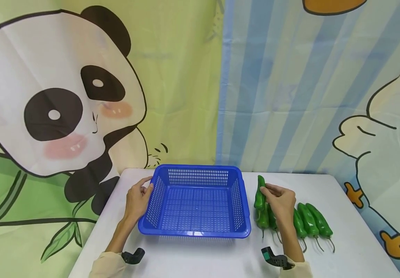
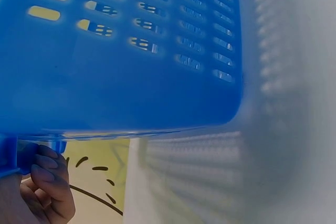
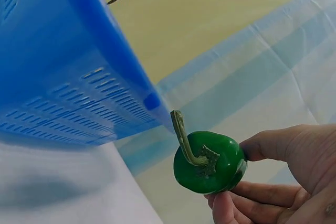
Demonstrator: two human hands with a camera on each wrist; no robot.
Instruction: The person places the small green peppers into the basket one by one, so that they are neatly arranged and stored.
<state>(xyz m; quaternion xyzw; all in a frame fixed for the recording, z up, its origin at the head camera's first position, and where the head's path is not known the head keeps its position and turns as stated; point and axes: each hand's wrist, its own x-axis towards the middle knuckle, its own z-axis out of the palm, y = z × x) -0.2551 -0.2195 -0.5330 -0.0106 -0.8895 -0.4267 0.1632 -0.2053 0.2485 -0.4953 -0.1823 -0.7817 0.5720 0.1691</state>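
From my remote station I watched both bare hands at work over the white table (image 1: 200,262). The left hand (image 1: 138,200) had hold of the blue basket (image 1: 194,234) by its left rim; the left wrist camera showed its fingers curled in beneath the edge, closed on it, with the perforated wall filling most of that view. The right hand (image 1: 280,199) was closed to a pinch, thumb on one side and fingers on the other, around one green pepper (image 1: 260,195). That pepper was held off the table just to the right of the basket, apart from it, its tip pointing away from the person; on the right wrist camera its curved stem faced me, close to the blue wall in that picture. Under and beside the right hand lay more green peppers (image 1: 307,221), stems toward the person: two partly covered on the near side of the held one, three in a row farther right. How many the hand hid I could not tell. Behind the table hung a curtain with a panda (image 1: 54,92) on the left and blue stripes (image 1: 259,85) toward the right.
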